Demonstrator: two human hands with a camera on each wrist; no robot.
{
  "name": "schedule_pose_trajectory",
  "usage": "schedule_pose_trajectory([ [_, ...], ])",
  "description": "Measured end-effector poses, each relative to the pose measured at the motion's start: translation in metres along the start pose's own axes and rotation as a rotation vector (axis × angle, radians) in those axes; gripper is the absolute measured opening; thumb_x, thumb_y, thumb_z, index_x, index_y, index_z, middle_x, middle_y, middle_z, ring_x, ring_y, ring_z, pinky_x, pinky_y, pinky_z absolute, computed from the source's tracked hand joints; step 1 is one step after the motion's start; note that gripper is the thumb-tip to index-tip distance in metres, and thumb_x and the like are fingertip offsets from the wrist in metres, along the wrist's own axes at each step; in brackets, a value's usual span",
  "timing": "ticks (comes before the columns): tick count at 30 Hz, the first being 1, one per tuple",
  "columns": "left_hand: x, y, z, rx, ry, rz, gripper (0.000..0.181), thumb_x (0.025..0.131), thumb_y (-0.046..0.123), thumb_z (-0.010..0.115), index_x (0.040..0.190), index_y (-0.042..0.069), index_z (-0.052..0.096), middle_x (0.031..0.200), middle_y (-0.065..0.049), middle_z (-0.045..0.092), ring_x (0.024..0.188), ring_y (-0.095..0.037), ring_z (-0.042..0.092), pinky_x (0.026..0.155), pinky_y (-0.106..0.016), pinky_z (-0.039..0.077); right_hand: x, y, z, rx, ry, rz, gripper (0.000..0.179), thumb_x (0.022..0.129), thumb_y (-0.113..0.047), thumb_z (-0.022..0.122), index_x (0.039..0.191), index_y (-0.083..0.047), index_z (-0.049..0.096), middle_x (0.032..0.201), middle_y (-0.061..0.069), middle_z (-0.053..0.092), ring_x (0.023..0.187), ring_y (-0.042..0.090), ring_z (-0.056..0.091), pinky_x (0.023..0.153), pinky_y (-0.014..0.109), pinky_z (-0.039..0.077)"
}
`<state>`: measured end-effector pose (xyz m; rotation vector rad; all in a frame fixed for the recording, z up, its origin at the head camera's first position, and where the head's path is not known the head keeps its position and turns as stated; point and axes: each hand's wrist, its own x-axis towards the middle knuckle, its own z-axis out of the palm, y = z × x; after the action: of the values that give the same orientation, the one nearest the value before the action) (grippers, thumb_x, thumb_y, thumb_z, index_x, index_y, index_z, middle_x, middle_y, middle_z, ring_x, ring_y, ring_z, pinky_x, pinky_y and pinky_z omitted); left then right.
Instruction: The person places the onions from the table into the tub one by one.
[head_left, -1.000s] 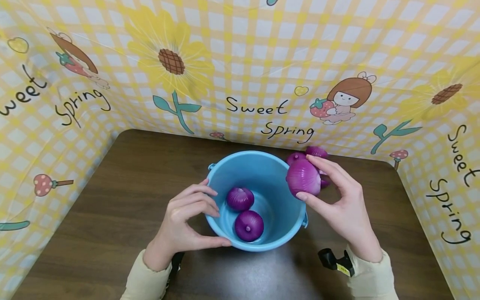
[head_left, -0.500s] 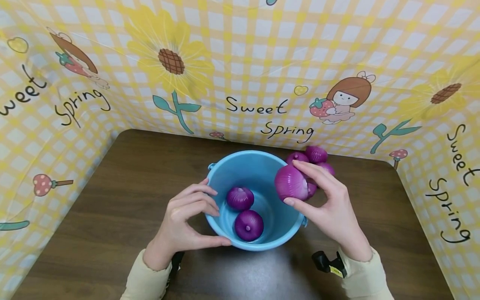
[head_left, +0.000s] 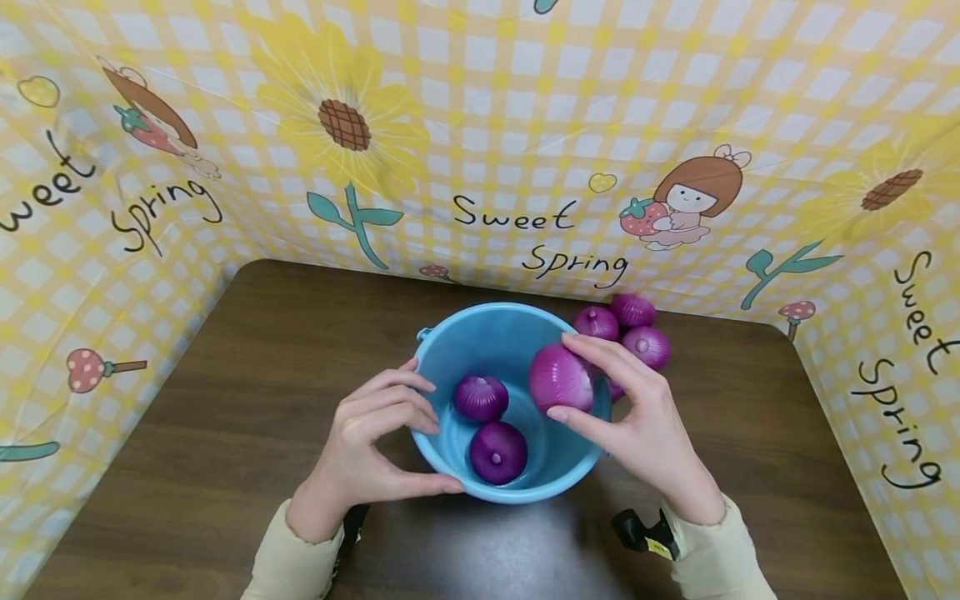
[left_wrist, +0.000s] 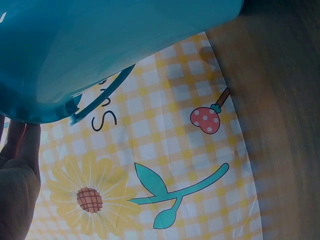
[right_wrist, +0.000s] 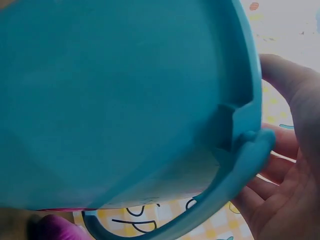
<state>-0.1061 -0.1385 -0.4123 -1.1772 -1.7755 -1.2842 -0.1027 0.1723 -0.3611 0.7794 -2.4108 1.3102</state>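
Checked cloth (head_left: 480, 125) behind desk (head_left: 225, 433) | your left hand (head_left: 352, 454) grips rim of blue bucket (head_left: 480, 337), likely steadying it | your right hand (head_left: 652, 429) pinches purple onion (head_left: 557, 379) between fingers over its opening, likely clearing the rim

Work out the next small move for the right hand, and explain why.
I'd probably lower the held onion slightly and release it. The right hand appears to have it over the bucket; two onions lie inside, leaving bare bottom beside them, and the left hand holds the rim.
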Motion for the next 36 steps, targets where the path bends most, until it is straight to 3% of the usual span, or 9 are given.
schedule_pose_trajectory([
  [7,0.0009,-0.0001,0.0007,-0.001,0.008,0.010,0.048,0.067,0.048,0.095,0.079,0.010,0.069,0.081,-0.004,0.068,0.092,-0.030,0.064,0.107,-0.057,0.044,0.0013,0.0014,0.0020,0.006,0.021,-0.043,0.073,0.073,-0.006,0.093,0.140,-0.015,0.063,0.140,-0.002,0.060,0.128,0.022,0.056,0.100,0.029,0.051],
  [19,0.0011,-0.0003,0.0015,-0.003,0.012,0.014,0.048,0.067,0.048,0.095,0.079,0.010,0.069,0.080,-0.004,0.068,0.092,-0.030,0.064,0.107,-0.057,0.044,-0.0020,0.0024,0.0001,-0.005,-0.002,0.004,0.070,0.078,-0.008,0.090,0.141,-0.015,0.062,0.142,-0.005,0.058,0.130,0.020,0.054,0.099,0.033,0.053],
  [29,0.0005,-0.0003,0.0011,-0.004,0.001,0.004,0.049,0.066,0.048,0.095,0.079,0.010,0.069,0.081,-0.004,0.069,0.093,-0.030,0.064,0.107,-0.057,0.044,-0.0034,0.0040,-0.0027,0.011,0.041,-0.013,0.070,0.075,-0.001,0.090,0.139,-0.010,0.063,0.140,0.000,0.060,0.126,0.022,0.058,0.102,0.029,0.050],
  [36,0.0005,-0.0005,0.0011,-0.005,0.001,-0.003,0.049,0.066,0.049,0.096,0.080,0.010,0.069,0.081,-0.004,0.069,0.093,-0.030,0.064,0.108,-0.056,0.044,-0.0040,0.0059,-0.0063,0.016,0.044,-0.002,0.070,0.077,0.000,0.088,0.140,-0.011,0.062,0.141,-0.001,0.059,0.126,0.022,0.058,0.103,0.032,0.051],
])
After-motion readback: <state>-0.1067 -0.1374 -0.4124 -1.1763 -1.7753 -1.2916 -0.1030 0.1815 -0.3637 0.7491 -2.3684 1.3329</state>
